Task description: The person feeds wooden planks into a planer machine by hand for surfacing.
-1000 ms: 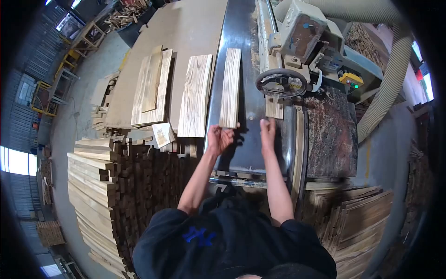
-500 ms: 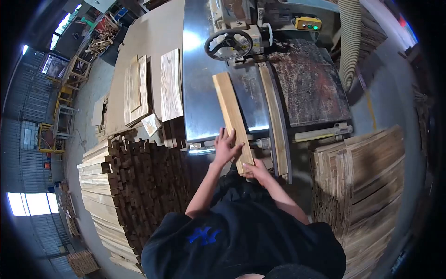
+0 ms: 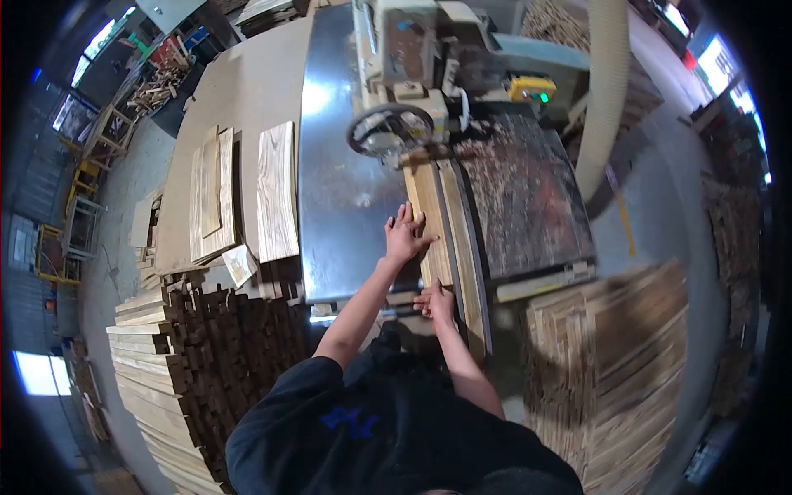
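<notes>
A narrow wooden board (image 3: 427, 206) lies lengthwise on the machine's table, its far end under the machine head. It sits beside a long metal-edged guide with a wooden strip (image 3: 464, 235). My left hand (image 3: 404, 238) rests on the board's left side, fingers spread and thumb reaching across its top. At the board's near end is my right hand (image 3: 439, 305), fingers curled and thumb pointing forward along the wood. Some of its fingertips are hidden against the board. The machine (image 3: 408, 62) has a black handwheel (image 3: 389, 132) just beyond the board.
Flat boards (image 3: 278, 191) lie on the brown sheet to the left. Stacked wood stands at the left (image 3: 239, 363) and right (image 3: 610, 346). Sawdust covers the dark table section (image 3: 528, 190). A ribbed hose (image 3: 606, 91) drops at the right, near a yellow control box (image 3: 532, 87).
The board has moved from a slant on the metal table to lie alongside the guide, its far end now under the machine head. Both hands moved with it; the left fingers are spread.
</notes>
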